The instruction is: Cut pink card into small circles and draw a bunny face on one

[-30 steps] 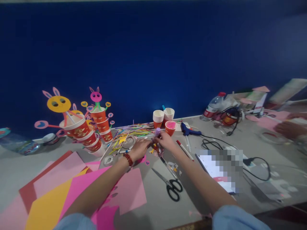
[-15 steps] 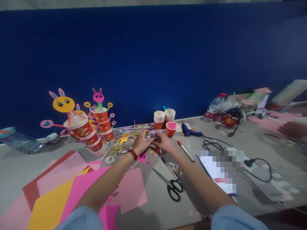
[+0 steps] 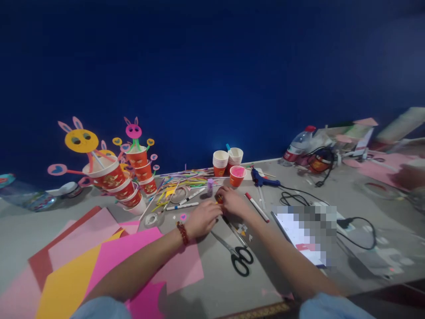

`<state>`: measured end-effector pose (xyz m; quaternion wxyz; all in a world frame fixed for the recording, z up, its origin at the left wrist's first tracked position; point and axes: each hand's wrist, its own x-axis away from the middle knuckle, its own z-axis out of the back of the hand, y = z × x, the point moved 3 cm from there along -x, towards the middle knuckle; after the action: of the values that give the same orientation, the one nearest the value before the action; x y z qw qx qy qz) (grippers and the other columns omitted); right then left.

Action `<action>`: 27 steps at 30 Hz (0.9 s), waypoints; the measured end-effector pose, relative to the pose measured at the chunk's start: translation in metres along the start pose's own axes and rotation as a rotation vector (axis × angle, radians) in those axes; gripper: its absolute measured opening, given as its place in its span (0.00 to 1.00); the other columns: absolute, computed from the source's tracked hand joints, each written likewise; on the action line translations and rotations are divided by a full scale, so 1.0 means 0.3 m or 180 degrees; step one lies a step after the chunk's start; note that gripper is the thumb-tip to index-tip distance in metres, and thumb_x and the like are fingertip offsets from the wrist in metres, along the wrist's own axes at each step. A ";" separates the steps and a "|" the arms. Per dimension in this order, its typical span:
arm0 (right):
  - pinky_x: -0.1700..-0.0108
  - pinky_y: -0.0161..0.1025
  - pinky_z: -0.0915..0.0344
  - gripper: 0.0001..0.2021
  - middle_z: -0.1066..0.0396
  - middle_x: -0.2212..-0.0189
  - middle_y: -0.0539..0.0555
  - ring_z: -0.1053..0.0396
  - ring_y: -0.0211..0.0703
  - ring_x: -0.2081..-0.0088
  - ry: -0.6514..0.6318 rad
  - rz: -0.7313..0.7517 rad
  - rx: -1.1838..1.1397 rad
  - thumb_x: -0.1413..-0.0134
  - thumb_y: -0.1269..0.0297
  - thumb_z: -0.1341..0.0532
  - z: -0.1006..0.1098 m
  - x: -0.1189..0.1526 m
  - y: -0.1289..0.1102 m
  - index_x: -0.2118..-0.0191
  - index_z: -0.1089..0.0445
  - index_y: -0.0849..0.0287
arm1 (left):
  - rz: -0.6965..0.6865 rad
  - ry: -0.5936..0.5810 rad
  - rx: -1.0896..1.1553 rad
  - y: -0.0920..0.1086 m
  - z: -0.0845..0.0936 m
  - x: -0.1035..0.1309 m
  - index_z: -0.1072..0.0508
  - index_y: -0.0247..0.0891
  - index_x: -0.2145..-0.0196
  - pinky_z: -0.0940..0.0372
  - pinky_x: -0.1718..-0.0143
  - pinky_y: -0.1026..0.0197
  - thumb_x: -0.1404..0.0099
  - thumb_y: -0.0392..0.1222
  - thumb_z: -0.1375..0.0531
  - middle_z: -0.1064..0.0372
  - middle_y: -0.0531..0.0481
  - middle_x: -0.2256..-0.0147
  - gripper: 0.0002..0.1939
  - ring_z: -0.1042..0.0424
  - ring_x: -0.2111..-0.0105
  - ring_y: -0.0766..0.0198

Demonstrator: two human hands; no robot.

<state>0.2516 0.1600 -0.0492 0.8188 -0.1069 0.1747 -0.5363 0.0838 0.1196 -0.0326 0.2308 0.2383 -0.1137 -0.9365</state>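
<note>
My left hand (image 3: pixel 204 218), with a red bead bracelet (image 3: pixel 182 234) at its wrist, reaches in palm down with its fingers bent together. Its fingertips meet those of my right hand (image 3: pixel 231 203), whose fingers curl round a small red and orange piece (image 3: pixel 219 199) too small to name. What the left fingers pinch is hidden. Just beyond the hands a purple glue stick (image 3: pixel 210 188) stands upright, touched by neither. Black-handled scissors (image 3: pixel 235 254) lie nearer to me, beside a slim metal-ended tool (image 3: pixel 237 232). A small pink paper disc (image 3: pixel 183 217) rests left of my left hand.
Stacked-cup figures with paper rabbit heads (image 3: pixel 81 141) stand left, behind coloured paper sheets (image 3: pixel 71 270). White markers (image 3: pixel 182 206) and a red-capped marker (image 3: pixel 257 208) lie about. Paper cups (image 3: pixel 220 164), a blue glue gun (image 3: pixel 264 179), cables and a tablet (image 3: pixel 299 235) occupy the right; another person's hand (image 3: pixel 408 176) is beyond.
The glue stick was between my hands and now stands free on the table. Both hands have come nearer to me, the left one reaching across towards the right.
</note>
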 end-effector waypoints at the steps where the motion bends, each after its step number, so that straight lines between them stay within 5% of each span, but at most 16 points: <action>1: 0.50 0.42 0.40 0.09 0.30 0.57 0.58 0.33 0.49 0.55 -0.0002 -0.0009 -0.0007 0.45 0.64 0.34 0.004 0.007 0.010 0.59 0.29 0.60 | -0.0152 -0.0153 -0.0068 0.020 -0.014 0.000 0.28 0.40 0.52 0.37 0.47 0.55 0.37 0.31 0.44 0.28 0.46 0.51 0.16 0.33 0.50 0.57; 5: 0.48 0.42 0.40 0.07 0.30 0.57 0.57 0.33 0.49 0.53 0.0004 0.0012 -0.0049 0.41 0.63 0.37 0.018 0.044 0.034 0.59 0.29 0.60 | -0.0428 -0.0496 -0.0451 0.059 -0.065 -0.021 0.29 0.38 0.49 0.38 0.48 0.51 0.30 0.35 0.46 0.32 0.42 0.47 0.13 0.36 0.47 0.53; 11: 0.49 0.42 0.38 0.08 0.30 0.57 0.57 0.32 0.48 0.54 -0.0005 0.0086 -0.0118 0.44 0.68 0.37 0.036 0.080 0.041 0.58 0.28 0.60 | -0.0595 -0.0624 -0.0687 0.055 -0.087 -0.060 0.27 0.34 0.59 0.37 0.52 0.51 0.28 0.35 0.47 0.29 0.42 0.57 0.09 0.33 0.53 0.53; 21: 0.48 0.45 0.39 0.18 0.30 0.51 0.58 0.34 0.53 0.49 -0.0121 0.0358 -0.0171 0.45 0.55 0.34 0.057 0.124 -0.002 0.51 0.28 0.56 | -0.0321 -0.0180 -0.0395 -0.072 0.098 0.038 0.28 0.38 0.55 0.37 0.49 0.55 0.28 0.33 0.50 0.28 0.45 0.55 0.12 0.35 0.53 0.57; 27: 0.49 0.45 0.40 0.09 0.29 0.57 0.57 0.34 0.51 0.53 -0.0131 0.0358 0.0026 0.45 0.61 0.34 0.042 0.172 -0.030 0.59 0.27 0.57 | -0.0225 -0.0168 -0.0293 -0.094 0.097 0.051 0.27 0.39 0.55 0.35 0.50 0.55 0.31 0.33 0.47 0.27 0.46 0.57 0.11 0.34 0.53 0.57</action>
<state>0.2677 0.1091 -0.0432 0.8515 -0.1047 0.1614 -0.4877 0.0468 0.1395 -0.0226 0.2052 0.2065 -0.0681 -0.9542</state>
